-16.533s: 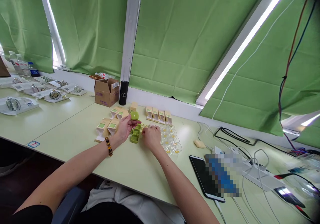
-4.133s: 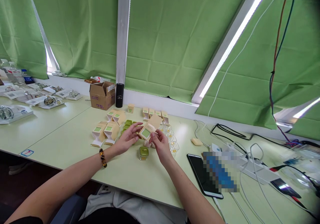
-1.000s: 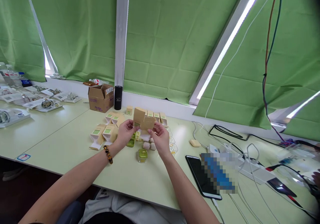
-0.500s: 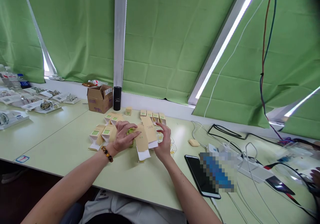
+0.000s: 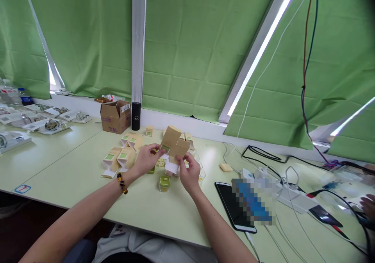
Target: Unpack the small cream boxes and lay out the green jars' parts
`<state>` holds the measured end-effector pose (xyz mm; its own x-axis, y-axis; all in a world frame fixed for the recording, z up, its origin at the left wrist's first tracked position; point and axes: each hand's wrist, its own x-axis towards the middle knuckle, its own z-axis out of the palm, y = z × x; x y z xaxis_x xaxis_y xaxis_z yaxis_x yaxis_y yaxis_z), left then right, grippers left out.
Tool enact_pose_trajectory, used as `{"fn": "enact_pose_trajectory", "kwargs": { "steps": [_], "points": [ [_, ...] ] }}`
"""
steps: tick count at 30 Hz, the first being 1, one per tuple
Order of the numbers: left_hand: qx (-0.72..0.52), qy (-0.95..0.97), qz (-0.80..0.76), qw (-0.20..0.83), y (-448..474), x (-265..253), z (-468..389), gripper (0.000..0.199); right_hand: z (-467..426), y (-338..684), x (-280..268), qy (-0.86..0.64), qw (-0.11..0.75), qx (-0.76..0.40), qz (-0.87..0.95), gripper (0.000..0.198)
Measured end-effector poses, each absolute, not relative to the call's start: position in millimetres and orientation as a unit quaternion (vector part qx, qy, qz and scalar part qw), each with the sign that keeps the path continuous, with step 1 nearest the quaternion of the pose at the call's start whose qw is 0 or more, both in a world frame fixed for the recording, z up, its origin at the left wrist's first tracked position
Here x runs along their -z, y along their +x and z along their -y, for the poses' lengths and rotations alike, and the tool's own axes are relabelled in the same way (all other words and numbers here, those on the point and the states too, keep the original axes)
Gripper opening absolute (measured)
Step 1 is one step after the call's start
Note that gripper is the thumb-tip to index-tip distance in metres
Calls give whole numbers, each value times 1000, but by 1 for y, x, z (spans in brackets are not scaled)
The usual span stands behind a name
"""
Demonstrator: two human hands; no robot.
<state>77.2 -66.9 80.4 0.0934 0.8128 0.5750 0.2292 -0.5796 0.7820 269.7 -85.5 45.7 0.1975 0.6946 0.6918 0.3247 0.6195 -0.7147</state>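
Note:
Between my two hands is a partly opened tan cardboard box [image 5: 177, 149] with a small green window and white flaps. My left hand [image 5: 147, 157] pinches its left side near the window. My right hand [image 5: 189, 170] grips its lower right edge with thumb and fingers. Just below, on the table, stands a small clear container with a green lid [image 5: 164, 183]. Behind my hands lie small yellowish pieces [image 5: 160, 162], partly covered. To the left, several similar tan boxes [image 5: 124, 157] stand with flaps out, and more stand in a row behind the held one.
A brown carton [image 5: 115, 118] and a black cylinder [image 5: 136, 116] stand at the back. On the right are a phone [image 5: 231, 206], a pale soap-like piece [image 5: 225, 167], a power strip [image 5: 293, 195] and cables. Packaged items [image 5: 51, 124] lie far left. Another person's hand [image 5: 368, 206] shows at the right edge.
The cardboard box has been raised and turned, its panels now spread apart and its green window showing. The green-lidded container below is now in plain view. My right fingers have closed onto the box.

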Motion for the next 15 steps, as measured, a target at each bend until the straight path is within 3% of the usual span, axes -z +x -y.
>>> {"fn": "enact_pose_trajectory", "kwargs": {
  "steps": [3,7,9,15],
  "points": [
    [-514,693,-430,266,72,-89,53,51,87,269,-52,-430,664,-209,575,24],
    [-514,661,-516,179,58,-105,2,52,88,274,-59,-437,683,-218,543,35],
    [-434,663,-595,134,51,-111,-31,54,88,277,-59,-445,683,-206,542,31],
    [-356,638,-671,124,51,-102,-102,37,92,276,-54,-437,668,-210,564,32]
  ]
}}
